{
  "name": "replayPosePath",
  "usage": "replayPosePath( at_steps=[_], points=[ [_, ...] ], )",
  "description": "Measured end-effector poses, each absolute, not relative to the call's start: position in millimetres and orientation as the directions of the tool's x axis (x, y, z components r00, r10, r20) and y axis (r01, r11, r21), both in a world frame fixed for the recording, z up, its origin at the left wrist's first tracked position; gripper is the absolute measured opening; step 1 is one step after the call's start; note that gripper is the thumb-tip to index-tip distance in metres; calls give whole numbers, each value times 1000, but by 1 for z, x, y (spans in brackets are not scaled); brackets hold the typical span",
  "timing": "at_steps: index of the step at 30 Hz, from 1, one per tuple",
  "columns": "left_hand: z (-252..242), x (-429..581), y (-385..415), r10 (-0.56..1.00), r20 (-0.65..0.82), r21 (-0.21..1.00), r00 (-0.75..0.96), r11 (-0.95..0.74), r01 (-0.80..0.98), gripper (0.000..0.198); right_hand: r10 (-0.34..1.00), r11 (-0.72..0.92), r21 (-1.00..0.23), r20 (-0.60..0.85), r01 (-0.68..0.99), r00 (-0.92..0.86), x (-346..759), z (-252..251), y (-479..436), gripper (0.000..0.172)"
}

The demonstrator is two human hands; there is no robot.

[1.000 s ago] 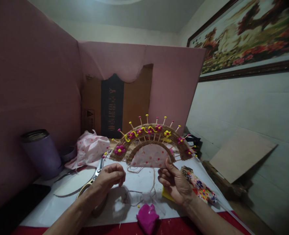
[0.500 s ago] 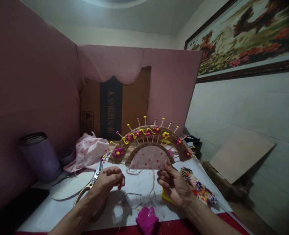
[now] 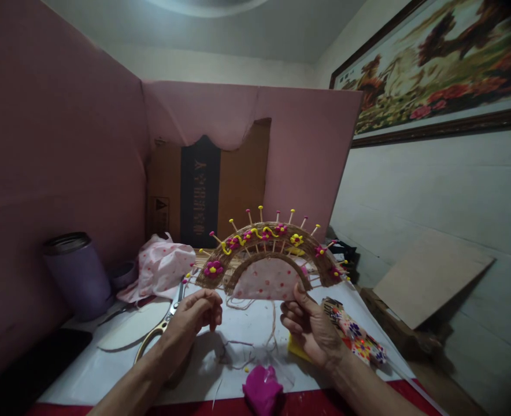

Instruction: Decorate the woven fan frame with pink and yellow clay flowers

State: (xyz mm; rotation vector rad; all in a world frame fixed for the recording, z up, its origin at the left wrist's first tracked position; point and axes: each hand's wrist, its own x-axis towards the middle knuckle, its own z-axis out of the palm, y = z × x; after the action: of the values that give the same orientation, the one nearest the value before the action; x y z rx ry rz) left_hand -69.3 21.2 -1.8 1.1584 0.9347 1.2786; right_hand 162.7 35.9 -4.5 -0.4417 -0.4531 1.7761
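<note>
My right hand point(image 3: 310, 326) pinches the lower right edge of a half-round, fan-shaped craft piece point(image 3: 266, 277), thumb in front and fingers curled behind. Its middle is pink dotted cloth, edged by a brown cord-wrapped band. Thin sticks join this to an outer brown arch point(image 3: 247, 237) with magenta and yellow clay flowers and squiggles. Stick ends tipped with magenta and yellow beads fan out around the rim. My left hand point(image 3: 199, 315) hovers just below the left end of the arch, its fingers curled in loosely, with nothing visible in them.
Gold-handled scissors point(image 3: 154, 338) lie by my left forearm, on a white oval piece point(image 3: 128, 329). Behind are a purple tumbler point(image 3: 80, 277) and crumpled dotted cloth point(image 3: 164, 263). Magenta clay point(image 3: 263, 390) and loose twine point(image 3: 238, 352) lie in front. A flower-patterned packet point(image 3: 362, 341) sits at right.
The whole view has shifted slightly, so everything appears a little further right. My left hand has come marginally nearer the arch's left end; the right hand keeps its grip.
</note>
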Motion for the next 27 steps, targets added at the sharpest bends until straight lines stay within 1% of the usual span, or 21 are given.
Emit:
replayPosePath(
  at_steps=[4, 10, 13, 15, 17, 19, 22, 27],
  points=[
    [-3, -70, 21, 989, 97, 982, 111, -77, -172, 9, 972, -224, -526, -56, -821, -229, 163, -5, 35, 42],
    [0, -67, 16, 980, 94, 987, 177, -69, -143, 13, 971, -230, -527, -65, -818, -231, 163, -4, 35, 41],
    [-1, -66, 15, 988, 75, 995, 138, -65, -77, 24, 971, -231, -530, -69, -816, -230, 163, -4, 35, 41],
    [-2, -66, 15, 993, 74, 997, 97, -70, -44, 28, 970, -231, -527, -63, -818, -233, 163, -4, 35, 42],
    [-3, -67, 15, 993, 84, 996, 77, -81, -42, 25, 970, -231, -523, -61, -820, -235, 163, -4, 35, 42],
    [-3, -66, 14, 992, 93, 994, 85, -87, -71, 18, 971, -231, -520, -64, -822, -232, 163, -4, 35, 43],
    [-1, -65, 13, 986, 64, 991, 155, -45, -125, 8, 970, -233, -523, -69, -820, -232, 163, -4, 35, 43],
    [2, -64, 14, 970, 65, 979, 233, -17, -204, 6, 972, -226, -532, -68, -816, -225, 163, -5, 35, 43]
  ],
)
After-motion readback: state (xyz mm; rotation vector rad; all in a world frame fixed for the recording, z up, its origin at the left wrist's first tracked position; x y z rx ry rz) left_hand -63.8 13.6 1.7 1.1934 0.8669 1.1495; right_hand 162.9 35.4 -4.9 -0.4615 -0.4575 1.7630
